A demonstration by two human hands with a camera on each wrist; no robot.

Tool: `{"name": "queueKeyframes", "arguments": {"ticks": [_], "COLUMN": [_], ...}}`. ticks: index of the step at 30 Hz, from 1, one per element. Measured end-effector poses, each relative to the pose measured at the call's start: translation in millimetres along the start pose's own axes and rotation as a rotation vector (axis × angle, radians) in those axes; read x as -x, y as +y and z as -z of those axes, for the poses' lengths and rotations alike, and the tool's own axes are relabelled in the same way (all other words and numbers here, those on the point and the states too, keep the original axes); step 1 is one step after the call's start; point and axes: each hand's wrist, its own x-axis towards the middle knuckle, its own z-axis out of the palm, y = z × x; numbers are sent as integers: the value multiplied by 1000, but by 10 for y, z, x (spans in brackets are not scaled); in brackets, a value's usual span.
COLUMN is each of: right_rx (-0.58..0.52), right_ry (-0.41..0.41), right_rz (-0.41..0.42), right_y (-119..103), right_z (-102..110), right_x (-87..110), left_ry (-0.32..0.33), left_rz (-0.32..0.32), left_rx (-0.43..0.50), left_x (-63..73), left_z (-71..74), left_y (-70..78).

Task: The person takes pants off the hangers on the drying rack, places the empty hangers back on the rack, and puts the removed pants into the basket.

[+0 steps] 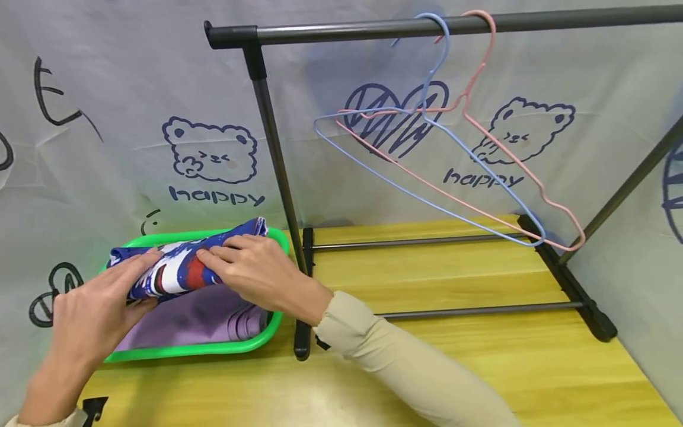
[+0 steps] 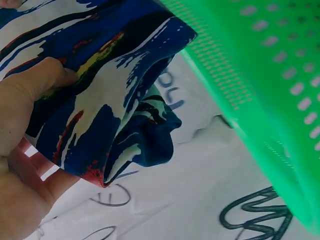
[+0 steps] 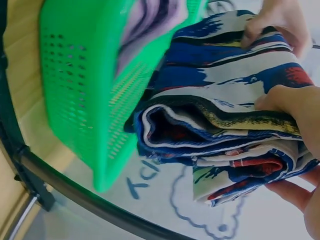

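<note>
A folded garment [image 1: 176, 270] with a blue, white and red print is held between both hands above a green basket [image 1: 213, 350]. My left hand [image 1: 98, 302] grips its left end, thumb on one face and fingers on the other, as the left wrist view shows. At the other end my right hand [image 1: 261, 270] grips the bundle, and the right wrist view shows its stacked folds [image 3: 220, 130] between thumb and fingers. Below, a folded purple cloth [image 1: 197, 320] lies in the basket, partly hidden by the garment. What the print garment is, I cannot tell.
A black garment rack [image 1: 272, 136] stands right of the basket, its foot [image 1: 302, 341] close to the basket's right side. From its top bar hang a blue hanger [image 1: 384, 175] and a pink hanger [image 1: 512, 155]. The wood-patterned surface [image 1: 453, 367] meets a printed cloth backdrop [image 1: 320, 71].
</note>
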Motion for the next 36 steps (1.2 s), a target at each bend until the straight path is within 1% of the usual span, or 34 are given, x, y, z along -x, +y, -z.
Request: {"name": "queueKeyframes", "arguments": {"ticks": [3,5,7,10,12,17,19,21,25,29,31,33,36], "right_rx": [12,5,3,-3,3,25,24,19,2,-52,-109,-175,-278], "right_ry": [-73,-105,-119,-127,-134,-170,-182,-193,-209,-236,-275,-329,-408], "right_rz": [-2,-4,-4,9,18,5,-1,12,58,76,87,88,58], "right_y": [-23,-32,-38,-46,-62,-126,-160,-206,-306,-369,-382,-374,-325], "right_z": [-95,-164,-233,-321,-380,-480,-505,-524,-569,-568,-551,-527,-494], "right_x": [-86,-129,-166,-208,-227,-279,-322,-373,-433,-396,-369,-347,-306], "left_ry": [-11,-43,-99,-208,-257,-291,-315,-364,-489,-622,-681,-725,-778], "left_rz": [-4,9,40,94,119,115,121,140,176,184,194,193,172], "left_rx": [-26,-41,-44,-42,-42,-48,-49,-55,-62,-18,18,76,162], "left_x": [30,33,21,5,2,4,7,32,117,164,182,195,180], "left_z": [-70,-98,-119,-137,-160,-229,-244,-236,-198,-193,-189,-180,-171], "left_y": [-114,-173,-214,-266,-295,-385,-426,-461,-500,-491,-482,-484,-495]}}
